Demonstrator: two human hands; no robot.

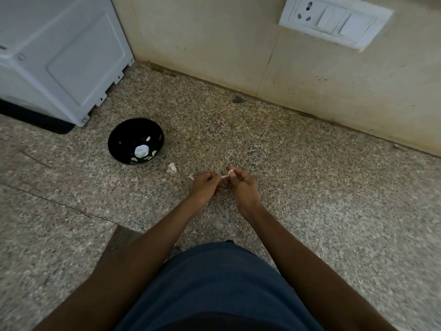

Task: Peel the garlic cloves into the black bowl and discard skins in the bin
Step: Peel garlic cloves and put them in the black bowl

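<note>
While both arms reach forward over the speckled granite worktop (298,168), the left hand (205,187) and right hand (243,187) meet close together, fingers curled, each pinching an end of one garlic clove (228,174). Clove is small, pale cream; a thin strip of papery skin stretches from it toward the left fingertips. Much of it is hidden by the fingers. Black bowl (124,134) stands on the worktop to the left of the hands, well apart from them, upright, glossy dark inside. It holds several peeled cloves, whitish and curved, lying along the bottom, plus one larger white roundish lump at the centre; cannot tell what that lump is. Loose garlic piece (172,167), papery white, lies on the worktop between bowl and hands, just beside the bowl. A smaller skin scrap (191,177) lies near the left hand. White appliance (59,56) stands behind the bowl. White switch plate (334,20) on the beige wall.
</note>
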